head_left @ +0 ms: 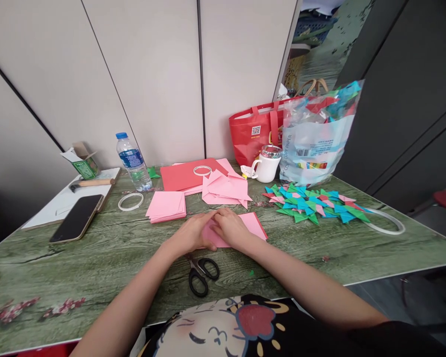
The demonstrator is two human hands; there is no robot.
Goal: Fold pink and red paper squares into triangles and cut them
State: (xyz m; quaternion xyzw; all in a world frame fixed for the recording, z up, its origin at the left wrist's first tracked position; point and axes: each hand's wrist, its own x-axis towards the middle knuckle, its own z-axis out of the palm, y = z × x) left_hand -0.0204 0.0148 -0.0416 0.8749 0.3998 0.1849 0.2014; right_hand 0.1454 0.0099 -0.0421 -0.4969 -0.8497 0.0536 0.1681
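Observation:
Both my hands are together over pink paper [253, 224] on the table. My left hand [191, 233] is closed on its left part, fingers curved and thumb stretched along the near side. Beside it, my right hand [231, 228] has its fingers bent down onto the same paper, its fingertips close to my left ones. The hands cover much of the paper, so its folds are hard to see. A red edge shows at its right side. Black-handled scissors [202, 273] lie just in front, their blades partly under my left hand. A stack of pink paper squares [167, 206] lies to the left.
Folded pink pieces [225, 188] and red sheets [182, 173] lie behind, with a tape roll [202, 171]. At left are a bottle [133, 161], a phone [78, 218] and a hammer [94, 182]. At right are a mug [268, 166], a plastic bag [312, 148] and colourful folded pieces [312, 202].

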